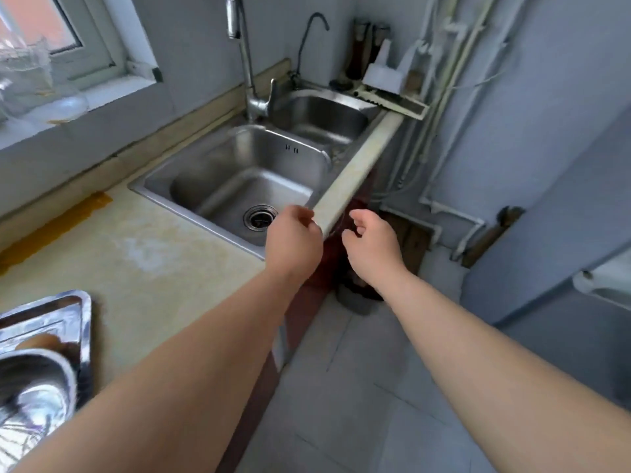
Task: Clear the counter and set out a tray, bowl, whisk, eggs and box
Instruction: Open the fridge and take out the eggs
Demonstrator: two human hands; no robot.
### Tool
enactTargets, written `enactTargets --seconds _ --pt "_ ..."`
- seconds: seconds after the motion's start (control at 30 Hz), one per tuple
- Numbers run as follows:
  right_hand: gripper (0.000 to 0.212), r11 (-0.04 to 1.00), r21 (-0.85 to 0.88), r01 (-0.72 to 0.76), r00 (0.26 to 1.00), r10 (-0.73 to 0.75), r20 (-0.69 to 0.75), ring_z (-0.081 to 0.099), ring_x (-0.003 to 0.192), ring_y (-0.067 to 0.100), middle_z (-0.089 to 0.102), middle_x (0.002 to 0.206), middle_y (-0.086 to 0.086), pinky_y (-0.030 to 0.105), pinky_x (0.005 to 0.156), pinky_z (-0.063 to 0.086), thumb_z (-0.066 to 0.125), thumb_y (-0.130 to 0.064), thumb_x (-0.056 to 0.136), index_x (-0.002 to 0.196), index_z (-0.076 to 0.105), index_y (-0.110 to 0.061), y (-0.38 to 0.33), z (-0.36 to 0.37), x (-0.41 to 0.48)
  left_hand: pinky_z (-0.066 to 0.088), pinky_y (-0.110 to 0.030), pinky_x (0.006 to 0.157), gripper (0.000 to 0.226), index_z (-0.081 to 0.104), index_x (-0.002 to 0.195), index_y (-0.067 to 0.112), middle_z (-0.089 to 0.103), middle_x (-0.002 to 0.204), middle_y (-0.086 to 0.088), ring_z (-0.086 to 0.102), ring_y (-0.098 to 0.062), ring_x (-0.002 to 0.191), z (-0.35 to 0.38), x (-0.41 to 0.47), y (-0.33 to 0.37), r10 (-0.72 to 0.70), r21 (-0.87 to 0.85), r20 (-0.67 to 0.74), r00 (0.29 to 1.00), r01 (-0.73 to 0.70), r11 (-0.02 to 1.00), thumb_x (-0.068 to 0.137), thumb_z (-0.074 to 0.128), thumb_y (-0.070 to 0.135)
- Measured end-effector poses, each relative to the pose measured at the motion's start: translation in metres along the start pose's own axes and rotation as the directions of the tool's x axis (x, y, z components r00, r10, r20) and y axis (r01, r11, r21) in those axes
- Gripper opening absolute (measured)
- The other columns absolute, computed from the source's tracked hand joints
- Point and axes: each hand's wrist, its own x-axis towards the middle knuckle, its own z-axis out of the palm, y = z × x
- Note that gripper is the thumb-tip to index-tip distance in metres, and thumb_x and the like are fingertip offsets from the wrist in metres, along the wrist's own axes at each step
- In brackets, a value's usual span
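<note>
Head view: left hand (294, 241) and right hand (371, 242), loosely curled and empty, hover well apart from the tray (86, 322).

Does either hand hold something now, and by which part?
Nothing is visibly held: the left hand and right hand hover loosely curled near the counter edge.

We can't read any text, label, brand or no. here. Only candidate: small dark marks (292, 149) on back wall of the near sink basin (239, 155), too small & blurred for us to make out.
</note>
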Motion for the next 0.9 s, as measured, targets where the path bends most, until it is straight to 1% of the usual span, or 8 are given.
enactTargets --seconds 0.13,0.3,0.4,0.47,0.6,0.7,0.83,0.9 --pt "0.043 0.997 0.009 -0.074 0.993 0.074 -0.088 0.049 0.128 0.020 0.052 0.139 0.004 0.030 0.105 0.038 0.050 -0.014 0.094 0.137 0.048 -0.015 0.055 -0.072 -0.006 0.045 -0.025 0.088 0.026 0.065 0.111 0.011 0.069 0.108 -0.004 0.063 -0.021 0.104 0.065 -0.035 0.045 0.057 -0.033 0.103 0.993 -0.054 0.998 0.088 0.053 0.013" --pt "0.041 0.986 0.017 -0.166 0.964 0.165 -0.207 0.052 0.125 0.021 0.056 0.136 0.006 0.027 0.103 0.039 0.052 -0.013 0.092 0.133 0.052 -0.013 0.131 -0.172 -0.025 0.044 -0.023 0.085 0.025 0.063 0.114 0.012 0.067 0.110 -0.003 0.062 -0.020 0.104 0.149 -0.093 0.109 0.142 -0.033 0.217 0.966 -0.138 0.990 0.092 0.051 0.015" --pt "0.040 0.979 0.021 -0.201 0.949 0.200 -0.244 0.054 0.124 0.020 0.057 0.135 0.006 0.027 0.101 0.041 0.051 -0.014 0.093 0.133 0.053 -0.013 0.175 -0.234 -0.042 0.048 -0.027 0.090 0.027 0.063 0.115 0.011 0.067 0.111 -0.003 0.062 -0.020 0.104 0.201 -0.133 0.147 0.174 -0.059 0.286 0.942 -0.164 0.985 0.092 0.050 0.015" --pt "0.039 0.976 0.016 -0.217 0.937 0.212 -0.277 0.055 0.121 0.021 0.058 0.134 0.007 0.027 0.099 0.042 0.050 -0.013 0.093 0.132 0.054 -0.012 0.205 -0.273 -0.051 0.048 -0.027 0.090 0.027 0.063 0.115 0.010 0.068 0.109 -0.004 0.062 -0.020 0.103 0.235 -0.157 0.170 0.201 -0.073 0.327 0.923 -0.188 0.980 0.091 0.051 0.014" --pt "0.038 0.963 0.035 -0.267 0.903 0.263 -0.339 0.056 0.121 0.023 0.059 0.132 0.008 0.029 0.100 0.043 0.052 -0.011 0.092 0.130 0.055 -0.010 0.256 -0.337 -0.071 0.040 -0.021 0.078 0.025 0.063 0.114 0.011 0.066 0.106 -0.002 0.059 -0.017 0.095 0.293 -0.198 0.207 0.204 -0.097 0.399 0.894 -0.180 0.979 0.092 0.052 0.014" --pt "0.039 0.951 0.056 -0.305 0.871 0.303 -0.387 0.055 0.121 0.022 0.058 0.133 0.008 0.025 0.097 0.041 0.052 -0.010 0.091 0.130 0.055 -0.010 0.293 -0.381 -0.083 0.045 -0.025 0.076 0.025 0.063 0.114 0.011 0.065 0.103 -0.002 0.058 -0.016 0.090 0.330 -0.225 0.229 0.209 -0.121 0.465 0.860 -0.172 0.978 0.091 0.052 0.014" --pt "0.039 0.938 0.081 -0.338 0.839 0.339 -0.426 0.054 0.122 0.021 0.056 0.134 0.007 0.024 0.094 0.041 0.052 -0.011 0.092 0.131 0.055 -0.012 0.327 -0.421 -0.088 0.051 -0.028 0.075 0.027 0.064 0.113 0.012 0.069 0.103 -0.005 0.066 -0.025 0.094 0.373 -0.244 0.248 0.204 -0.152 0.526 0.826 -0.145 0.978 0.089 0.052 0.013" --pt "0.039 0.931 0.094 -0.353 0.819 0.356 -0.450 0.054 0.122 0.021 0.056 0.135 0.007 0.024 0.095 0.040 0.052 -0.011 0.092 0.131 0.055 -0.013 0.345 -0.439 -0.086 0.050 -0.026 0.074 0.027 0.064 0.114 0.013 0.069 0.104 -0.005 0.065 -0.023 0.094 0.396 -0.251 0.258 0.218 -0.157 0.551 0.805 -0.157 0.975 0.090 0.051 0.013"
